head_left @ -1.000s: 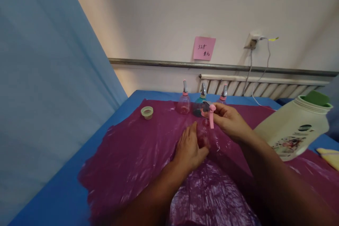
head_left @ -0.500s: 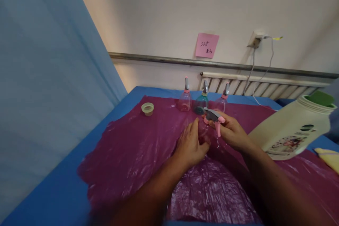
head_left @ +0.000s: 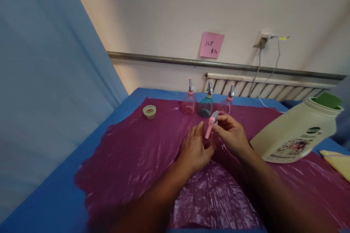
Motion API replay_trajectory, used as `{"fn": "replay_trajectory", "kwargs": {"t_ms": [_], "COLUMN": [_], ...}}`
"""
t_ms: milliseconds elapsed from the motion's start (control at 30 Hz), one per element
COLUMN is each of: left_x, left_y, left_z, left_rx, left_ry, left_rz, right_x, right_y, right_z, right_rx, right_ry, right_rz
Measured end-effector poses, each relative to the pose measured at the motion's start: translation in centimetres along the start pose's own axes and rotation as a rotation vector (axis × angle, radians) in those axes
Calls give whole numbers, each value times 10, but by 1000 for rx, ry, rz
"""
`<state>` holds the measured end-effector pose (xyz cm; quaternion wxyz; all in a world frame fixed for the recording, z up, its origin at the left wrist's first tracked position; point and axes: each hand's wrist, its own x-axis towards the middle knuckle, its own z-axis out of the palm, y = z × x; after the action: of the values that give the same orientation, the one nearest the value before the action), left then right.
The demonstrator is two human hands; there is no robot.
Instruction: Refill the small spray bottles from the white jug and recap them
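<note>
In front of me a clear spray bottle point(head_left: 209, 142) stands on the purple plastic sheet point(head_left: 131, 160). My left hand point(head_left: 194, 149) is wrapped round its body from the left. At its top, the fingers of my right hand point(head_left: 232, 134) are closed on the grey and pink spray head point(head_left: 212, 121), whose pink trigger points down toward me. Just behind stand three more spray bottles: a clear one with a pink collar point(head_left: 189, 102), a teal one point(head_left: 206, 105) and another clear one point(head_left: 226, 105), partly hidden by my right hand.
A large cream jug point(head_left: 295, 134) with a green piece in its mouth leans at the right, close to my right forearm. A small pale green cup point(head_left: 149, 112) sits at left. A yellow cloth point(head_left: 336, 164) lies far right. A blue curtain point(head_left: 49, 80) hangs at left.
The spray head has turned, its trigger swinging from pointing right to pointing toward me. My right fingers have shifted their grip on it; my left hand still holds the bottle's body.
</note>
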<state>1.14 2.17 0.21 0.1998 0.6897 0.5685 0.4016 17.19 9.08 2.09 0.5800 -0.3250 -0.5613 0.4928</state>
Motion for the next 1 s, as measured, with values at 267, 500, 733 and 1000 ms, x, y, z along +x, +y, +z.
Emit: {"fn": "replay_trajectory", "kwargs": {"t_ms": [267, 500, 733, 1000], "left_x": [-2, 0, 0, 1], "left_y": [-3, -5, 1, 0], "left_z": [-1, -6, -9, -7], "left_rx": [45, 24, 10, 71], "left_ry": [-55, -95, -89, -80], "left_rz": [1, 28, 48, 49], "right_x": [-1, 2, -5, 4], "right_y": [9, 4, -10, -28], "right_z": [18, 22, 12, -7], "right_rx": [140, 184, 58, -89], "right_ry": [156, 106, 3, -212], "right_rz": [36, 110, 107, 14]}}
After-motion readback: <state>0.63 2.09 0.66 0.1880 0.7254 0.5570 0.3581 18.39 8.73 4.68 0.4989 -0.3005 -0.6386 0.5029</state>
